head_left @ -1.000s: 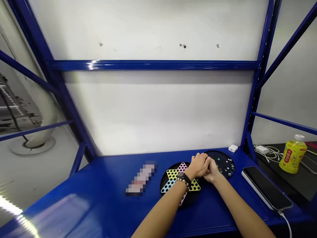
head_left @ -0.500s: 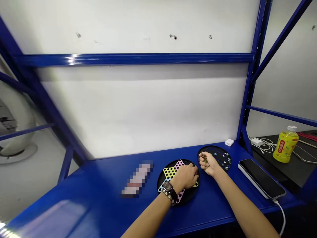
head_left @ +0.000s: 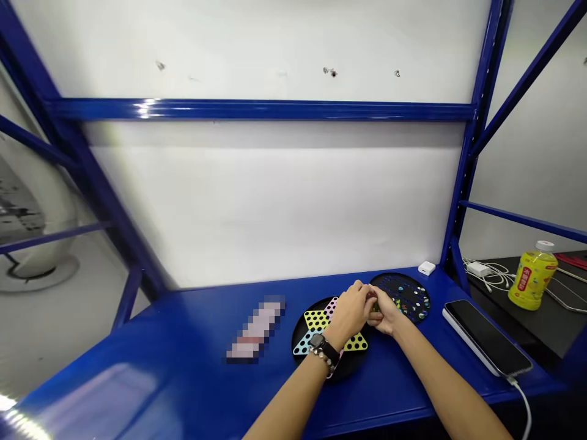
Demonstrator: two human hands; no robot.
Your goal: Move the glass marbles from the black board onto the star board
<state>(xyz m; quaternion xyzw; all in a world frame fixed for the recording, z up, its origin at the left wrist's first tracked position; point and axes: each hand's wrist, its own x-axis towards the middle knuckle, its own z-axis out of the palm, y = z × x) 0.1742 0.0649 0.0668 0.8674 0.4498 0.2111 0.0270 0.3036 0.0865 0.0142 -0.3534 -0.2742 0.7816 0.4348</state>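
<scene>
My left hand [head_left: 352, 313], with a watch and a bead bracelet at the wrist, has its bent fingertips against my right hand [head_left: 386, 313]; what they pinch, if anything, is hidden. My right hand is curled closed around marbles [head_left: 376, 307], which show only as a small greenish patch between the fingers. Below my left forearm and hand lies a round black Chinese checkers board [head_left: 299, 330] with a star of yellow, pink and blue points full of holes. Beyond my right hand is a round black tray [head_left: 389, 282] holding several loose marbles [head_left: 419, 292].
A blurred-out pinkish item [head_left: 257, 330] lies left of the board on the blue tabletop [head_left: 183, 366]. To the right are a phone [head_left: 488, 336] on a white block with a cable, and a white adapter [head_left: 426, 267]. A yellow bottle [head_left: 533, 278] stands on the black side table.
My left hand has come up and right from the checkers board to meet my right hand. My right hand stays closed around the marbles. The view has shifted slightly.
</scene>
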